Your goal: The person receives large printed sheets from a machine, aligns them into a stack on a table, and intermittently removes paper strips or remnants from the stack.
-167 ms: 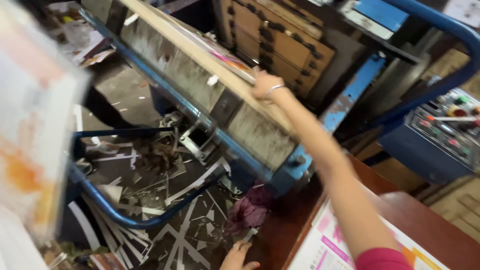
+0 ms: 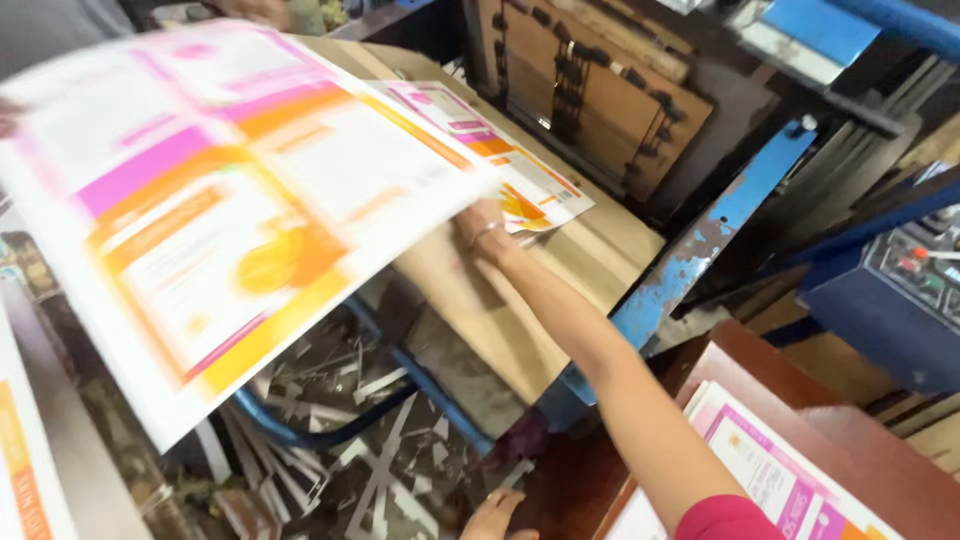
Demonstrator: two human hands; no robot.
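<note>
My right hand (image 2: 484, 226) reaches out from a pink sleeve to the slanted wooden board (image 2: 500, 310) of a press. It grips the near edge of a small printed sheet (image 2: 520, 175) lying on that board. A large pink, orange and white printed sheet (image 2: 230, 200) hangs blurred in the air on the left, and its corner covers part of my right hand. Only a dark sliver of my left hand (image 2: 5, 115) shows at the frame's left edge, on the large sheet's far side. The fingers there are hidden.
Paper offcuts (image 2: 370, 470) litter the floor under the blue press frame (image 2: 690, 260). A stack of printed sheets (image 2: 770, 470) lies on a brown table at the lower right. A blue control box (image 2: 910, 290) stands at the right. A skin-coloured shape (image 2: 495, 515), either foot or hand, shows at the bottom edge.
The large sheet has swung in from the far left and now fills the upper left. The view has shifted, and the wooden board and its sheet are now plainly seen.
</note>
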